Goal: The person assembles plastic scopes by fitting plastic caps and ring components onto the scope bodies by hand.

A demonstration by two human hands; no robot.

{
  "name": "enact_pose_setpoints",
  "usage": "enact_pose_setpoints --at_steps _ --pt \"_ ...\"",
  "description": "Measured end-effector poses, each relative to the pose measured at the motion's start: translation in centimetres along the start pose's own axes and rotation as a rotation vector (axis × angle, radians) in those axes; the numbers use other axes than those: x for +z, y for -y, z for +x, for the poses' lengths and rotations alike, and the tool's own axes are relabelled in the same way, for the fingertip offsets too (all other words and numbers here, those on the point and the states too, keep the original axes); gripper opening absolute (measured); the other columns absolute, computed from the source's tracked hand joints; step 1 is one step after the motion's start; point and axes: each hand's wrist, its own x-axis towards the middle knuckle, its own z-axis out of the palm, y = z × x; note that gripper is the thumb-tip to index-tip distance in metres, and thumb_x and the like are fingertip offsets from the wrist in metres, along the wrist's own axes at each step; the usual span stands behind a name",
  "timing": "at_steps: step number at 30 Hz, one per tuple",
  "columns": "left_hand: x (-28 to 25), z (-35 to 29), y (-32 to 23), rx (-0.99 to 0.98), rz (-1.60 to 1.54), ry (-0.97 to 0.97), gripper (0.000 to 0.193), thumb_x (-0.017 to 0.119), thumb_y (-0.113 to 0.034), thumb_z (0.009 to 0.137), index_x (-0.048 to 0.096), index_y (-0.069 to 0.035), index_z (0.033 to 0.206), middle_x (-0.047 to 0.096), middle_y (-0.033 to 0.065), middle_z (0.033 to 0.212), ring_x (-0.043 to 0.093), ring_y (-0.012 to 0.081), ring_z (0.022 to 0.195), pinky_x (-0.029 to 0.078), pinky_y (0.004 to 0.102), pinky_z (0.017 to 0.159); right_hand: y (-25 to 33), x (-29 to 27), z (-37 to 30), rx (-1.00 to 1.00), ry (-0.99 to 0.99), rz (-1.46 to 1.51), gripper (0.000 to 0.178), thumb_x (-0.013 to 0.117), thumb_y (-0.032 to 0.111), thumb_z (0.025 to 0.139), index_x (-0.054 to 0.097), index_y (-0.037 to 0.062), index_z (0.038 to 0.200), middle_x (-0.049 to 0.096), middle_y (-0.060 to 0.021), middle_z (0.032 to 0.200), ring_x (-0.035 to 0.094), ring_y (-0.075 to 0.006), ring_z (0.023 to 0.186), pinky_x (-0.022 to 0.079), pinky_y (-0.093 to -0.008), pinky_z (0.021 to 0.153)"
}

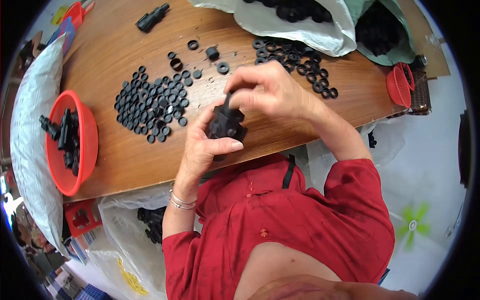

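Observation:
My left hand point(200, 142), with bracelets at the wrist, is closed around a chunky black plastic part point(229, 125) above the table's near edge. At the part's narrow upper end, the thumb and fingers of my right hand point(270, 92) pinch together. Whether a separate small piece sits between them cannot be made out. Beyond and to the left of my hands, many small round black caps point(150, 102) lie spread in one layer. A few larger black rings point(222, 67) and a short black cylinder point(212, 53) lie just past my right hand.
A red bowl point(89, 150) of black scope-like pieces stands at the left, beside a white sack point(37, 130). One such piece point(152, 18) lies at the far left. Black rings point(311, 77) spill below an open white sack point(345, 37). Red baskets point(398, 89) stand at the right edge.

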Motion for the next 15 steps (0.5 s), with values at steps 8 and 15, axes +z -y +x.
enact_pose_setpoints --at_steps 8,15 --pt "2.2 1.1 3.9 -0.238 -0.392 -0.027 0.068 0.075 -0.01 0.066 0.05 0.002 0.128 0.063 0.0148 0.113 0.062 0.0207 0.101 0.052 0.0319 0.088 -16.4 -14.1 4.1 0.623 -0.252 -1.196 0.046 0.061 0.016 0.088 0.051 0.0039 0.131 0.053 -0.0191 0.131 0.051 -0.0412 0.114 0.044 -0.05 0.097" --pt "0.2 2.1 4.4 -0.219 -0.454 0.072 0.063 0.077 -0.008 0.064 0.052 0.005 0.121 0.061 0.0186 0.112 0.065 0.032 0.099 0.057 0.0417 0.085 -15.9 -14.1 2.7 0.204 -0.254 -0.698 0.055 0.07 0.029 0.079 0.056 0.0015 0.124 0.056 -0.0234 0.12 0.053 -0.0408 0.112 0.046 -0.0468 0.093"
